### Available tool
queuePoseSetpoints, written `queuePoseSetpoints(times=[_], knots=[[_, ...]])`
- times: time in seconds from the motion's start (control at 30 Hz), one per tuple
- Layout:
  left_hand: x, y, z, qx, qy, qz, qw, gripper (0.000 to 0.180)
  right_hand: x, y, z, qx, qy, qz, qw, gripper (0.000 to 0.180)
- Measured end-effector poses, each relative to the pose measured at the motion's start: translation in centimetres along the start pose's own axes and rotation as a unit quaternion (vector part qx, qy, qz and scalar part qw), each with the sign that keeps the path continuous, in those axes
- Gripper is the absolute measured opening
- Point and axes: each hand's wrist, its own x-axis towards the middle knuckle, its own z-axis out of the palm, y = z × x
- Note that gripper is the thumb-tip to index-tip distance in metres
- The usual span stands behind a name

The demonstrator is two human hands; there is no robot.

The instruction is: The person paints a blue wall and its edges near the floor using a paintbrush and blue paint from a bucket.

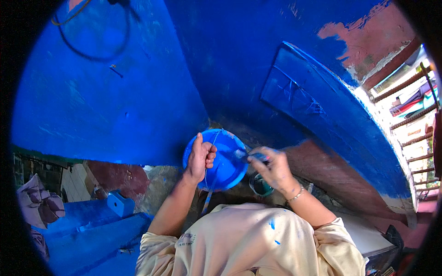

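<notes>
A round blue bucket (188,146) with blue paint inside is in the middle of the view, below my chest. My left hand (200,158) is closed around its thin wire handle, thumb pointing up. From the bucket's near side a narrow paint-stained stick (208,198) juts toward me. My right hand (272,169) grips a paintbrush (240,155) by its handle, with the bristles over the right side of the bucket's opening. Some of the brush handle is hidden by my fingers, which have blue smears. The bucket's bottom is out of sight.
Blue-painted walls (106,101) meet in a corner beyond the bucket. A bare reddish patch (373,32) shows at upper right, beside a barred window (416,133). A slanted blue ledge (331,110) juts from the right wall. A small greenish container (262,186) stands under my right hand.
</notes>
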Motion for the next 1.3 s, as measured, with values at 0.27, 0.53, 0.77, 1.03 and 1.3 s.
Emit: queuePoseSetpoints(times=[0.27,0.53,0.77,1.03,1.3], knots=[[-0.5,0.9,1.4,-0.012,0.014,0.016,1.0,0.066,0.0,3.8,5.9,-0.182,-0.136,0.004,0.974,0.023],[-0.6,0.4,1.3,-0.031,0.017,0.028,0.999,0.065,1.2,5.2,7.9,-0.253,-0.154,-0.023,0.955,0.017],[-0.4,0.0,0.6,-0.067,-0.011,0.022,0.997,0.064,0.8,1.5,4.6,-0.087,-0.055,-0.005,0.995,0.017],[-0.6,0.1,0.0,-0.115,-0.048,0.013,0.992,0.063,-2.3,5.8,2.9,0.267,0.112,0.28,0.915,0.018],[-1.4,1.3,0.6,-0.055,-0.032,0.019,0.998,0.061,-2.6,7.1,4.4,0.369,0.13,0.317,0.864,0.022]])
